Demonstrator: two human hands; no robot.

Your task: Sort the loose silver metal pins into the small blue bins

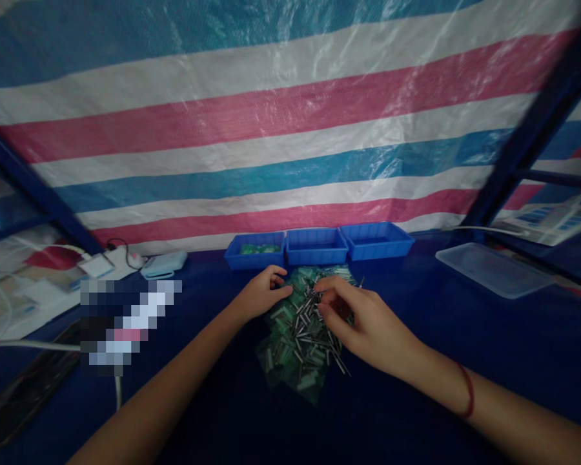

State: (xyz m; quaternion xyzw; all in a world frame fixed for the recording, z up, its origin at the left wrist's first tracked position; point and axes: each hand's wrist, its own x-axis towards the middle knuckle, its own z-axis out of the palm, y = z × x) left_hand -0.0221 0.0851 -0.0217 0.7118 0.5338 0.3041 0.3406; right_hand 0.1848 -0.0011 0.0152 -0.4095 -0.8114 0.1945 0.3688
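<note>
Right hand point(361, 316) | at metal pins point(308, 316) | long axes pointing many ways

You have shiny metal pins point(304, 321) among glossy see-through plastic bags point(281, 316); at twelve o'clock from them, smooth plastic bins point(318, 256), then a glossy woven-plastic sheet point(281, 129); at two o'clock, a translucent plastic piece point(494, 272).

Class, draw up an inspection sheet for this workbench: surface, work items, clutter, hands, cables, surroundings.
Surface: dark blue tabletop
Job's things: metal pins heaped over green plastic bags; three blue bins behind, green packets in the left one
Clutter: translucent lid at right; dark phone-like device at left
Hands: left hand at pile's left edge; right hand at the pins, grip unclear
Cables: white cables at both sides
Surroundings: striped tarpaulin behind, blue posts either side
</note>
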